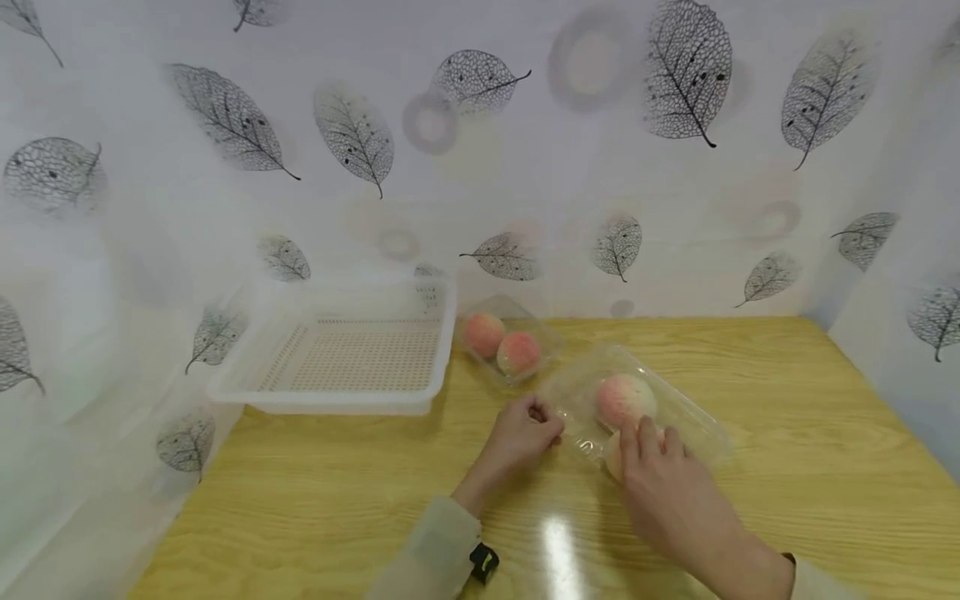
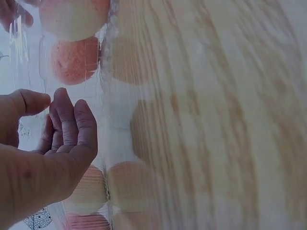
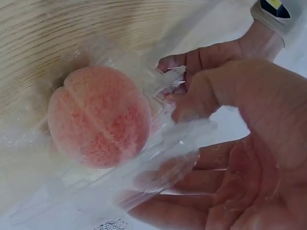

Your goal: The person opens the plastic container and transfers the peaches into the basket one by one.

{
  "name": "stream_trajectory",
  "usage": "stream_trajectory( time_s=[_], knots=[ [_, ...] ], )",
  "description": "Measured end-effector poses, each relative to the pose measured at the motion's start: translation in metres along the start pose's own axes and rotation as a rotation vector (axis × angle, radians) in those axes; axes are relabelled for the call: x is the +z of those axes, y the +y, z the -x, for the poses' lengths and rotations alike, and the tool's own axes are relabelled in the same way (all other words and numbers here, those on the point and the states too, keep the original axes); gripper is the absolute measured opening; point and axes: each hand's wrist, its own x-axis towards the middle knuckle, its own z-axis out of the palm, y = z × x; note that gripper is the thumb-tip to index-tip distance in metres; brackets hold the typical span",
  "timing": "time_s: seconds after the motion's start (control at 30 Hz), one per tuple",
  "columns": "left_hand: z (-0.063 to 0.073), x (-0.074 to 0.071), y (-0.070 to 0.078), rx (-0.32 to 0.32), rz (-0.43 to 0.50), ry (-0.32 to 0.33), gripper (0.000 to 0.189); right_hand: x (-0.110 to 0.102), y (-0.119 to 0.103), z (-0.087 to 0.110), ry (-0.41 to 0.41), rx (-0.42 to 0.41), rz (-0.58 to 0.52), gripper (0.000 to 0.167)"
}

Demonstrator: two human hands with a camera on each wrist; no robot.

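A clear plastic container [image 1: 693, 417] lies tilted on the table with two pink-and-cream peaches in it. The farther peach [image 1: 626, 398] is in plain sight; my right fingers partly cover the nearer peach [image 1: 613, 458]. My right hand [image 1: 675, 496] reaches over the container's near side. In the right wrist view, thin plastic [image 3: 168, 158] runs between its thumb and fingers. At the container's left edge, my left hand [image 1: 517, 433] has its thumb and fingertips brought together on the rim; the exact contact is partly hidden. A whitish plastic edge [image 3: 175, 76] shows by the left fingertips.
Behind the hands sits a second clear container [image 1: 551, 337] holding two peaches [image 1: 519, 354]. A white perforated basket [image 1: 337, 404] stands at the back left of the wooden table [image 1: 795, 517]. Leaf-patterned curtains [image 1: 570, 183] close in the back and sides.
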Motion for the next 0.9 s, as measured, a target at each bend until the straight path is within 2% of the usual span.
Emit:
stream_trajectory(
  time_s=[0.1,0.2,0.3,0.53,0.73,0.9],
  knots=[
    [-0.002,-0.001,0.000,-0.018,0.020,0.008,0.007,-0.003,0.001,0.000,-0.031,0.011,-0.034,0.057],
    [-0.004,-0.002,-0.002,-0.033,0.052,0.013,0.007,-0.002,0.002,0.000,0.029,-0.048,-0.010,0.053],
    [-0.007,-0.004,0.000,-0.029,0.043,0.026,0.010,0.000,0.001,-0.001,0.066,-0.097,0.011,0.048],
    [-0.011,-0.004,0.005,0.013,0.003,0.084,0.044,0.002,-0.001,-0.003,0.140,-0.163,0.020,0.046],
    [-0.013,-0.001,0.004,0.025,0.029,0.132,0.054,0.007,0.001,-0.003,0.204,-0.193,0.019,0.056],
    [-0.017,-0.002,0.002,0.058,0.022,0.208,0.052,0.008,0.001,-0.005,0.239,-0.209,0.003,0.048]
  ],
)
